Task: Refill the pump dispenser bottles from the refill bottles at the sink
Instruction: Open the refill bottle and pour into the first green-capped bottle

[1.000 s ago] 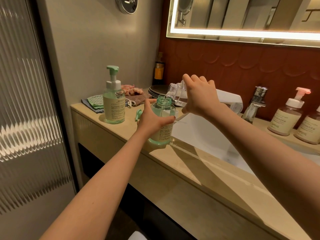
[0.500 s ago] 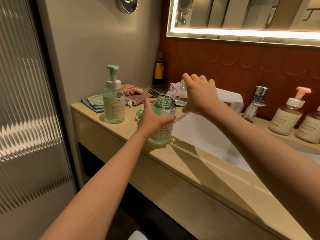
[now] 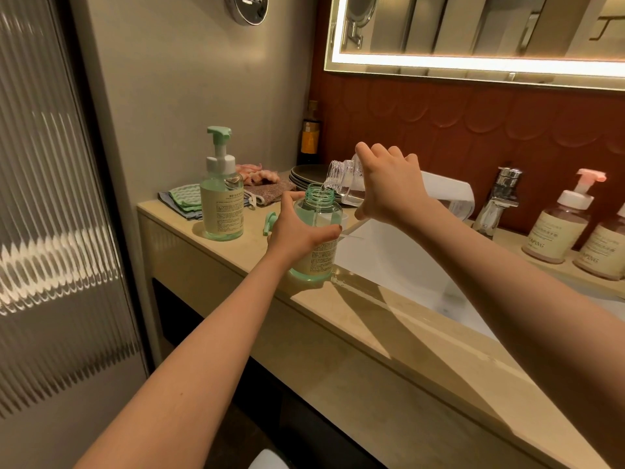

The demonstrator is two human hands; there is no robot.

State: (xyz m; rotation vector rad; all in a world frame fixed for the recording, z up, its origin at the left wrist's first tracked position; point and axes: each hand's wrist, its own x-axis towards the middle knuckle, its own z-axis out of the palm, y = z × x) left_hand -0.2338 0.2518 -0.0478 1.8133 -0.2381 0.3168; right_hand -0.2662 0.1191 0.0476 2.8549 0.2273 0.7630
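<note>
My left hand [image 3: 297, 231] grips an uncapped green dispenser bottle [image 3: 319, 211] standing on the counter edge by the sink. My right hand [image 3: 389, 184] holds a clear refill bottle [image 3: 341, 179] tipped on its side, its mouth over the green bottle's open neck, with a thin stream of clear liquid running in. The removed green pump head [image 3: 270, 223] lies on the counter behind my left hand, mostly hidden. A second green pump bottle [image 3: 221, 201] with its pump on stands upright to the left.
The beige counter [image 3: 372, 319] holds a white sink basin [image 3: 406, 262] with a chrome tap [image 3: 497, 201]. Two pink-pump bottles [image 3: 561, 228] stand at the far right. Folded cloths [image 3: 179, 198], dark plates [image 3: 304, 176] and a dark bottle [image 3: 309, 137] sit at the back left.
The refill bottle's mouth has settled slightly closer over the green bottle's neck. Both hands stay almost where they were.
</note>
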